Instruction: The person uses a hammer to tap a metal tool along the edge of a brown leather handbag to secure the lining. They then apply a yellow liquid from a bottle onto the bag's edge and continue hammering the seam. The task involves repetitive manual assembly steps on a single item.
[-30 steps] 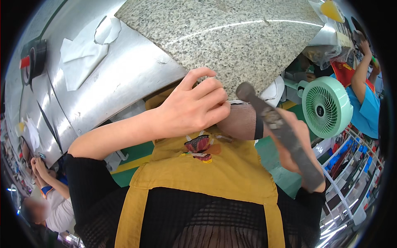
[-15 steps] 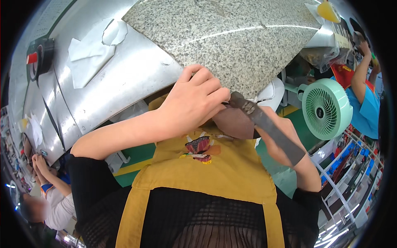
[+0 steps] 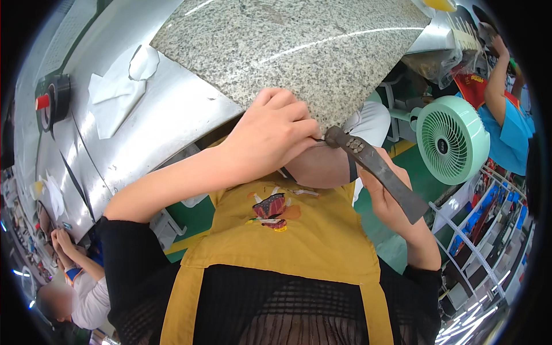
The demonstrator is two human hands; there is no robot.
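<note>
My left hand (image 3: pixel 270 131) is closed at the near corner of the speckled granite slab (image 3: pixel 276 46), its fingers pressed together on the edge of a brown leather-like piece (image 3: pixel 322 165). That piece hangs below the slab's edge, in front of my yellow apron, and has a dark band on its right side. My right hand (image 3: pixel 388 198) is wrapped round a dark metal hammer (image 3: pixel 382 175), whose handle is mostly hidden. The hammer's rounded face lies right beside my left fingertips, and its long flat end points down to the right. Whether it touches the piece I cannot tell.
Left of the slab, a metal tabletop (image 3: pixel 190 109) carries white sheet scraps (image 3: pixel 118 98) and a black tape roll (image 3: pixel 56 100). A green fan (image 3: pixel 451 141) stands at right, near a white rack (image 3: pixel 477 253). Co-workers (image 3: pixel 86 287) sit lower left and upper right.
The hammer's head has shifted slightly right, and its flat end has tipped a little. My left hand keeps its hold on the brown piece. The whole view has shifted slightly.
</note>
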